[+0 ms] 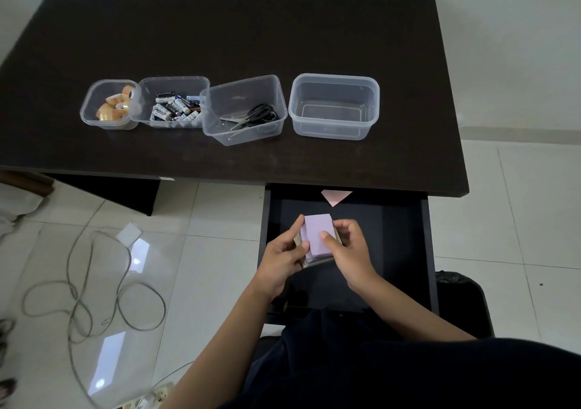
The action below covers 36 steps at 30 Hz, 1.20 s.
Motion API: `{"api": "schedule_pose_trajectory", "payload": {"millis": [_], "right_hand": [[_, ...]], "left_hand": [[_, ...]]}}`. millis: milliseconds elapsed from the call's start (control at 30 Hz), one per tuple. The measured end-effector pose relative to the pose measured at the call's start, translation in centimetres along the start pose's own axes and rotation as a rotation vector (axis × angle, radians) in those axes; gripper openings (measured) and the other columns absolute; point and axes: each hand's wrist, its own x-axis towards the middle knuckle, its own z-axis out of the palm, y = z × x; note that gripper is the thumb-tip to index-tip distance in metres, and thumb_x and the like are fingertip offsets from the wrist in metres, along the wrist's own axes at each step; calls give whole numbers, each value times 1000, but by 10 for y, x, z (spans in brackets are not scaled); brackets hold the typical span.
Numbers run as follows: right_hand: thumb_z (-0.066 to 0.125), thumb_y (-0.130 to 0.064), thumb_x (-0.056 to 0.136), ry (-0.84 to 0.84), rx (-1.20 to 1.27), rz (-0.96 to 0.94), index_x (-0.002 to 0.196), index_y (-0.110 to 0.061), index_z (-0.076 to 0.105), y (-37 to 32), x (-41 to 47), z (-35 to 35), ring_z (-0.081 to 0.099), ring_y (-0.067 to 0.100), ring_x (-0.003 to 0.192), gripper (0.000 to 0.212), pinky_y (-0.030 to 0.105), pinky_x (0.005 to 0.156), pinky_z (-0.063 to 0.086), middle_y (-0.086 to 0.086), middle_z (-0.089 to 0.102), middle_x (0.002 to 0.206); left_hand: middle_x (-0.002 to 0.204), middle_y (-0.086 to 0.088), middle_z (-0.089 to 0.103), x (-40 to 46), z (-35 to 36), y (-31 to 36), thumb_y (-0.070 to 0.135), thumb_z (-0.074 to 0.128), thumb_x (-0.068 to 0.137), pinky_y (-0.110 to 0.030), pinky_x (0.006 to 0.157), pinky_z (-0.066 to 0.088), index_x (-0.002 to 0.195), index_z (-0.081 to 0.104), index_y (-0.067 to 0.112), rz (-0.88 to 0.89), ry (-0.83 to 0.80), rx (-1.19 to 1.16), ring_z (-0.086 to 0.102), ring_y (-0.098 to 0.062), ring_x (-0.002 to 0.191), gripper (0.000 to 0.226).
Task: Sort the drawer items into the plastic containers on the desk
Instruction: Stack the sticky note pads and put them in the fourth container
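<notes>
floor [220, 220]: glossy white tiles | wall [503, 47]: plain white | dark desk [220, 37] | grey cable [91, 283] on floor

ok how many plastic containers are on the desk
4, in a row on the desk: tape-roll container far left, battery container next, scissors container third and angled, empty container on the right. None appear hidden.

I saw two bare forearms reaching out from under the camera, with no sleeves down to the wrists. The left hand [283, 259] and right hand [349, 248] wore no rings, watch or gloves. A dark navy garment [393, 374] covered the body below.
</notes>
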Motion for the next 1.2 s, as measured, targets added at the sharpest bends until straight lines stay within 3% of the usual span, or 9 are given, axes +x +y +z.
{"api": "schedule_pose_trajectory", "payload": {"millis": [100, 300, 500, 600, 733, 833, 1000, 1100, 1200], "right_hand": [[66, -19, 86, -11, 5, 5, 100, -23, 53, 0, -1, 1, 59, 9, 94, 18, 19, 72, 46, -4, 60, 104], [69, -24, 84, -4, -48, -5, 99, -25, 54, 2, 0, 2, 59, 12, 99, 21, 22, 74, 48, -2, 60, 109], [69, -24, 83, -28, -61, -20, 95, -29, 54, 5, -1, 6, 60, 11, 97, 20, 23, 75, 50, -3, 60, 107], [67, -20, 85, -55, -58, -31, 94, -26, 56, 7, 1, 6, 61, 10, 93, 15, 22, 74, 50, -5, 62, 101], [59, -19, 91, -42, -8, -20, 97, -20, 62, 12, 16, 4, 61, 10, 93, 7, 17, 74, 47, -5, 64, 99], [58, -26, 91, -31, -261, -30, 111, -26, 59, 28, 46, 0, 57, 13, 101, 20, 22, 82, 44, -2, 55, 118], [60, -27, 88, -139, -763, -157, 139, -25, 40, 46, 100, -11, 38, 32, 130, 55, 44, 105, 40, 3, 30, 150], [54, -31, 90, -235, -999, -106, 147, -34, 21, 43, 119, -16, 29, 34, 135, 67, 48, 105, 37, -4, 15, 158], [53, -29, 90, -277, -1144, -81, 147, -28, 18, 43, 122, -21, 30, 34, 131, 67, 49, 99, 42, -8, 13, 155]], "left_hand": [[121, 11, 64, -3, -1, 5, 12, 53, 94, -38, 95, 52, 136, 42, 41, 9, -40, 33, 61, -15, 112, 52], [119, 12, 64, -4, 0, 9, 21, 53, 95, -40, 98, 51, 136, 46, 36, 2, -41, 47, 60, -18, 113, 45], [110, -1, 67, -1, 3, 4, 7, 61, 89, -34, 88, 56, 127, 56, 32, 32, 47, -14, 66, -15, 94, 47], [106, 1, 67, 0, 0, 3, 2, 60, 88, -32, 84, 58, 128, 56, 29, 31, 88, -19, 67, -12, 89, 48], [110, 4, 64, -2, -6, 1, 1, 58, 89, -40, 95, 52, 134, 52, 20, -4, 113, -13, 60, -17, 102, 49], [122, 2, 60, -6, -9, -5, 1, 57, 90, -45, 103, 46, 132, 53, 22, -41, 148, -7, 56, -22, 113, 48], [125, 0, 56, -16, -16, -15, 5, 58, 90, -44, 101, 49, 128, 57, 28, -58, 197, 9, 55, -23, 115, 44], [120, 0, 55, -21, -20, -17, 5, 58, 90, -33, 89, 56, 123, 56, 35, -58, 207, 9, 55, -21, 109, 44], [119, 0, 53, -24, -23, -18, 6, 58, 91, -32, 85, 58, 123, 55, 35, -69, 220, 17, 53, -22, 110, 44]]}}
